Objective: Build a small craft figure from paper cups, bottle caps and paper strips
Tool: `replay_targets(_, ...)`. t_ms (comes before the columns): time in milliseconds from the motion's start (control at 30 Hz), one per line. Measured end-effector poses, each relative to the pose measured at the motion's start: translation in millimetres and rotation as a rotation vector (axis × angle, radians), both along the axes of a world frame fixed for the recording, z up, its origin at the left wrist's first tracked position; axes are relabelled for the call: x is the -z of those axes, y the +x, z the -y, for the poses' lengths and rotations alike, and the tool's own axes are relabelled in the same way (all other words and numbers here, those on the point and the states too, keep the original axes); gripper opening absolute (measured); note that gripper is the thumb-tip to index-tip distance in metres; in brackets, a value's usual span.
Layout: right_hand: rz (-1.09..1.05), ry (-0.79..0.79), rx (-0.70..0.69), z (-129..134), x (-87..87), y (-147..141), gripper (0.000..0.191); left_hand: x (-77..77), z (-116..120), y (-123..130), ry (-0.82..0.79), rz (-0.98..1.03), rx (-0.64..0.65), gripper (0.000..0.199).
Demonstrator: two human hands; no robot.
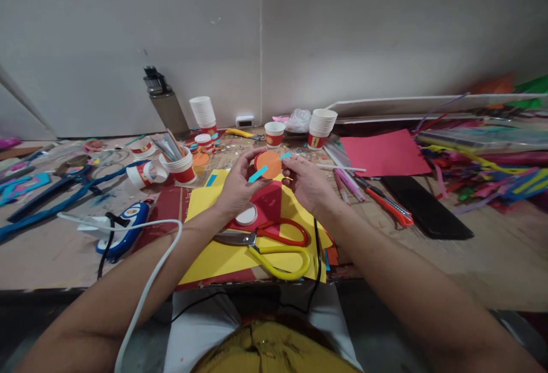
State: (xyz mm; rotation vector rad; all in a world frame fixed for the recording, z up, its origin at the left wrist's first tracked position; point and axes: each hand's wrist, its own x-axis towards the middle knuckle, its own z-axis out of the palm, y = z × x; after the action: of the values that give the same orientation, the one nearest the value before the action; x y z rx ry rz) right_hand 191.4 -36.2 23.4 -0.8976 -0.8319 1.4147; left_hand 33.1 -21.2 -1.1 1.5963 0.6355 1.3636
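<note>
My left hand [240,186] is closed round the left side of an orange disc [270,165], which has a red rim and faces me. A light blue strip [257,174] crosses the disc's lower left, by my left thumb. My right hand [303,178] pinches at the disc's right edge, where another small blue piece [285,157] shows at the fingertips. Below the hands lie yellow sheets [201,259], a red sheet [272,205], a white round piece [246,214] and large scissors [252,240] with one red and one yellow handle.
Paper cup stacks [321,128] stand at the back, with a single cup [274,133] between them. A cup of tools [182,167] and a blue power strip [128,227] are left. Right lie a red cutter [389,205], a black phone-like slab [428,210] and red paper [385,153].
</note>
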Motion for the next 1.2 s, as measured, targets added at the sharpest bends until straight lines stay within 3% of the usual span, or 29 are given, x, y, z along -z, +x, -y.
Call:
replay_targets(433, 0.173, 0.049, 0.136, 4, 2.8, -8, 0.024, 5.7, 2, 5, 0.226, -0.053, -0.103, 0.062)
replay_targets(700, 0.133, 0.089, 0.084, 6, 0.4, -6, 0.026, -0.5, 9, 6, 0.112, 0.002, -0.092, 0.061)
replay_targets(833, 0.109, 0.089, 0.055, 8, -1.7, -7, 0.027, -0.9, 10, 6, 0.13, -0.003, -0.086, 0.057)
replay_targets(1200, 0.312, 0.202, 0.128, 1, 9.1, -5, 0.03, -2.7, 10, 7, 0.086, 0.005, -0.104, 0.057)
